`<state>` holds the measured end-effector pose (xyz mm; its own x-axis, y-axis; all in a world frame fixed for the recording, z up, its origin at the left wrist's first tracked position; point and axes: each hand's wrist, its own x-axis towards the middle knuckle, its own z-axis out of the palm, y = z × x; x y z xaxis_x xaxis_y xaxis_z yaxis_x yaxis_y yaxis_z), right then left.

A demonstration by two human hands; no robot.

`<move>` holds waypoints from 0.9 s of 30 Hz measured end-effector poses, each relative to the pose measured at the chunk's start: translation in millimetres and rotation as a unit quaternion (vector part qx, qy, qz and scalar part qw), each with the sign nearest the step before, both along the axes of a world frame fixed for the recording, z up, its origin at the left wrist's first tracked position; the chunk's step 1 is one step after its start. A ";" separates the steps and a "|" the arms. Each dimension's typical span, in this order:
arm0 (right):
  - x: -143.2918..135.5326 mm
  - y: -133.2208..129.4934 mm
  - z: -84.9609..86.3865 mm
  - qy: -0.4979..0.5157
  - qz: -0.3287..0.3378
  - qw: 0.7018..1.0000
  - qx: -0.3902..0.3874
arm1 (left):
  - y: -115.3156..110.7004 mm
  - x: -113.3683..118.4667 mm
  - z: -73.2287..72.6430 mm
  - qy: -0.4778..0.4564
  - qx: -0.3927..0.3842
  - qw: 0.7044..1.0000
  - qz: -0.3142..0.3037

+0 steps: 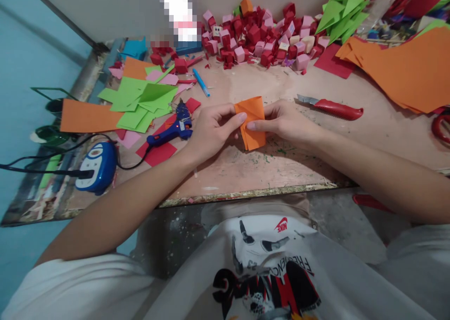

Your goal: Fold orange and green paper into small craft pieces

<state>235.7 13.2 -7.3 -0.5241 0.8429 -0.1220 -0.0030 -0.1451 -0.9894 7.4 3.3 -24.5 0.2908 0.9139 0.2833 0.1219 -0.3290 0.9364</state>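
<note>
A folded piece of orange paper [255,135] is held up over the middle of the table. My left hand [216,125] pinches its left edge, thumb on the near face and fingers behind. From the other side, my right hand [286,119] grips it with the thumb pressed flat on the front; its other fingers are partly hidden behind the sheet. A red-handled knife [335,108] lies right of my right hand. Close to my left hand rests a blue glue gun [176,128] on red paper [160,153].
Many small red and pink paper cubes [255,34] are heaped at the back. Green paper pieces [140,100] lie left, orange sheets [404,71] right. A blue pen [201,82], a corded power socket [98,165] and scissors handles [441,128] are also there.
</note>
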 end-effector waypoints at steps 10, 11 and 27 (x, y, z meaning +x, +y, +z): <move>0.3 0.8 -0.1 -0.025 0.000 0.999 0.026 | -0.3 0.5 0.5 -0.010 -0.008 1.000 -0.020; 0.0 0.6 0.3 -0.025 -0.002 0.999 0.028 | -0.2 0.7 0.2 -0.008 -0.006 1.000 -0.017; 0.8 0.5 -1.3 -0.038 0.002 0.997 0.065 | -0.9 1.7 2.3 0.044 0.023 0.999 0.015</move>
<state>236.5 13.7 -8.7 -0.5210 0.8520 -0.0520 0.0733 -0.0160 -0.9972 9.1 2.4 -22.2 0.2892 0.9093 0.2993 0.2143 -0.3663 0.9055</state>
